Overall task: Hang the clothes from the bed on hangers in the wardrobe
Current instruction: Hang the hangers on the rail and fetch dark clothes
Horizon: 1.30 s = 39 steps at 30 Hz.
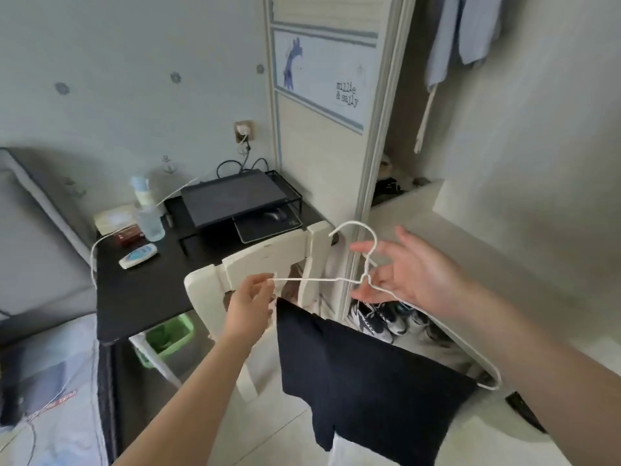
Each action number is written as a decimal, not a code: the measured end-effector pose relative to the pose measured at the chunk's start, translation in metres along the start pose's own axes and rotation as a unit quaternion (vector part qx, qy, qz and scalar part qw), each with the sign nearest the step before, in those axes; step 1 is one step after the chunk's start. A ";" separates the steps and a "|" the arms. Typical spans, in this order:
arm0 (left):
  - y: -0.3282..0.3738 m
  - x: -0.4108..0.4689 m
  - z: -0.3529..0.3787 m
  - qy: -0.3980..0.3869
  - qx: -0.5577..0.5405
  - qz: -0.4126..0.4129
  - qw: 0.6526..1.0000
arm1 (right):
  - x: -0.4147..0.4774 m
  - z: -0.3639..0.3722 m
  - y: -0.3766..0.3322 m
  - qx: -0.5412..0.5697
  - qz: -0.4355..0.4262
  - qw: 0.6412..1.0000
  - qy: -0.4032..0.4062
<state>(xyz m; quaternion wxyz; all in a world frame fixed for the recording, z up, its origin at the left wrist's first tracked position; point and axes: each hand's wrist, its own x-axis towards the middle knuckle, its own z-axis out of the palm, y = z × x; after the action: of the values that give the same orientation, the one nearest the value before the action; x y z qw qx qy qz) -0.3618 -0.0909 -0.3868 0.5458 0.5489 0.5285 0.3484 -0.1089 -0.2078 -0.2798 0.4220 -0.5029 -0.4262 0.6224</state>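
A: Head view, one frame. Left hand [250, 302]?

B: It pinches the left tip of the white wire hanger [309, 279] between thumb and fingertips. The grip is narrow, and the hand is raised in front of the white chair [268, 255].

A: Right hand [406, 274]?

B: At the hanger's neck, just under the hook. The fingers are half spread, with one curled against the wire, and it holds the hanger there. Cannot tell how firmly because of blur.

A: How does the hanger sit?

B: Tilted. The left tip is high and the right shoulder low, passing under the right forearm. The hook stands up, with its open end towards the left.

A: Load?

B: One dark garment [356, 375] is draped over the hanger and hangs down below both hands. Its lower edge runs out of the frame.

A: Position relative to the wardrobe [319, 156]?

B: The hanger is in front of the wardrobe's open side, not inside it. Light blue clothes [470, 31] hang within, at top right. Shoes [379, 322] sit low in the opening, just behind the garment's upper edge.

A: Surroundings?

B: A black desk [144, 290] stands left of the chair, with a green bin [168, 336] beneath it. The bed [60, 371] is at the lower left edge, well apart from the hanger.
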 end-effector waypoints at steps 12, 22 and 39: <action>0.089 0.024 0.158 -0.295 0.114 0.014 0.949 | -0.061 -0.134 -0.027 0.163 -0.047 0.977 0.127; 0.229 0.084 0.197 -0.477 0.113 0.109 0.865 | -0.045 -0.200 -0.151 0.136 -0.159 0.949 0.237; 0.474 0.197 0.244 -0.453 0.055 0.393 0.799 | 0.000 -0.268 -0.404 0.068 -0.328 0.886 0.320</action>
<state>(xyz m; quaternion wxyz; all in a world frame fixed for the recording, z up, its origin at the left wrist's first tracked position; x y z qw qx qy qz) 0.0065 0.1151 -0.0056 0.5079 0.8339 -0.0213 0.2148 0.1949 -0.0664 0.0705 0.7487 -0.4767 -0.3650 0.2810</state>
